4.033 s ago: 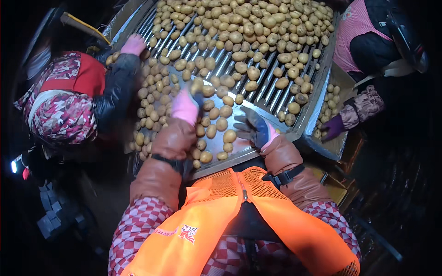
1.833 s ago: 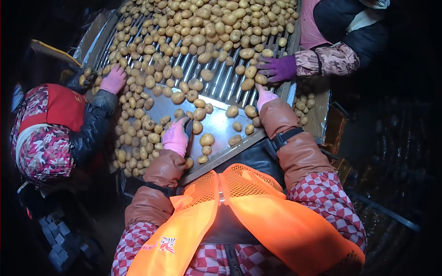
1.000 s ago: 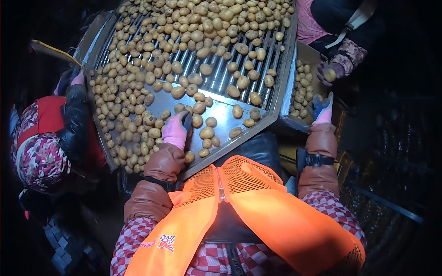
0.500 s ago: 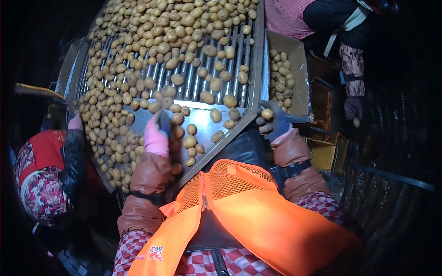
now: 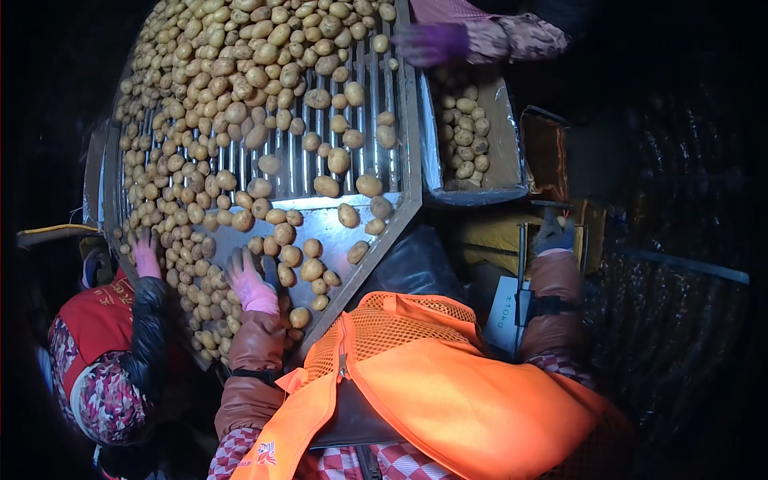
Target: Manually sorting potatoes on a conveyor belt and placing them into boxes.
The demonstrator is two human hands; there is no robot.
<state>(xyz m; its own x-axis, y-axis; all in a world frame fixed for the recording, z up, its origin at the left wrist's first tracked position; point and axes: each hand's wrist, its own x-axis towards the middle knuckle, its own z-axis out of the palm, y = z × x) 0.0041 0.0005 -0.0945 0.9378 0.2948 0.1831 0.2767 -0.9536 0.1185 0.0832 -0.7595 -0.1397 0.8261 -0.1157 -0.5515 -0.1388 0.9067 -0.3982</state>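
Note:
My left hand (image 5: 254,282), in a pink glove with grey fingers, lies open on potatoes (image 5: 216,264) spread over the metal sorting table (image 5: 328,220). Its fingers are stretched out, with potatoes touching them on both sides. Out to the right, my right hand (image 5: 554,234) in a dark grey glove is over a yellowish box (image 5: 488,240) beside the table. A small pale spot shows at its fingers. The dim light hides whether they are closed on anything.
Potatoes heap on the table's metal bars (image 5: 296,168). A lined cardboard box (image 5: 500,136) holding potatoes stands at its right edge. Co-workers' gloved hands reach in: a purple one (image 5: 436,44) at the top, a pink one (image 5: 146,254) at left. A pale panel (image 5: 502,316) stands beside my right forearm.
My right hand has swung right, from the table corner to the yellowish box; the potato it held is no longer clearly visible. My left hand has spread its fingers. Both co-workers' hands have moved.

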